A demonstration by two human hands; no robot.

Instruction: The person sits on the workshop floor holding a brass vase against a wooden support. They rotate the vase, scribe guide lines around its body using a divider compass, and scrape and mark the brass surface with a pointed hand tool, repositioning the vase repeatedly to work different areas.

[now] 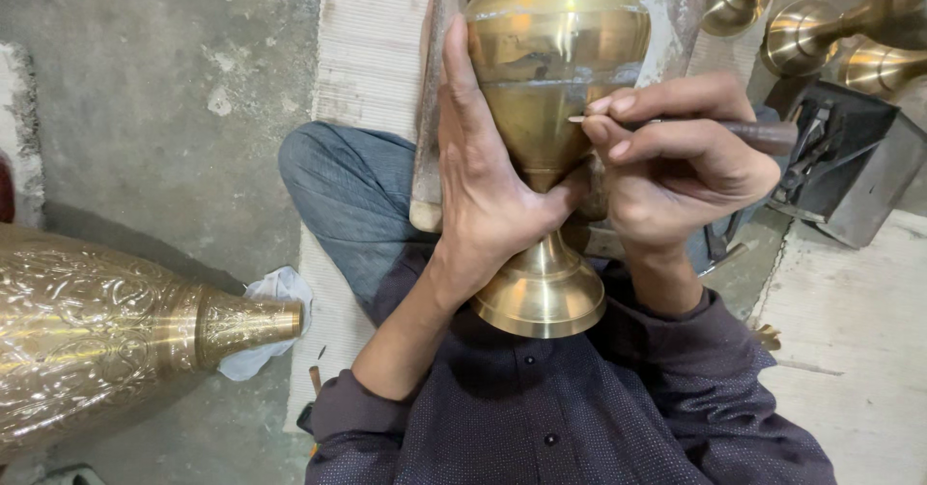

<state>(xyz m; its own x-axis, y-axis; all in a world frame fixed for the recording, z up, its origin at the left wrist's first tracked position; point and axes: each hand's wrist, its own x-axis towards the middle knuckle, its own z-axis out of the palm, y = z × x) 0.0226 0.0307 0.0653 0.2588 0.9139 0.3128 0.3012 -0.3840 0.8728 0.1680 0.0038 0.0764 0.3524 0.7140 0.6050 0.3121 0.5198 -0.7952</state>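
Head view: a brass vase [552, 108] lies tilted across the person's lap, its flared foot [541, 297] toward the chest and its wide body resting up against a pale wooden plank [372, 60] that runs along the floor. The left hand [488, 181] is wrapped around the narrow stem, palm on the metal, fingers stretched up the left side of the body. The right hand [676, 161] is closed around a slim engraving tool [719, 129], pinched between thumb and fingers, with the tip touching the vase's lower body just beside a faint scored ring.

The polished curve looks slippery, so I judge the tip could skid sideways and leave a stray scratch if pressed at a shallow angle. The left thumb sits close below the tip; a slip downward could catch it. The vase is steadied only by one hand and the lap, so a hard push might roll it.

Left of the knee an engraved brass vessel [116, 340] lies on the concrete floor [164, 128], its neck over a white cloth [275, 297]. More brass pieces [821, 21] stand at the upper right, well apart.
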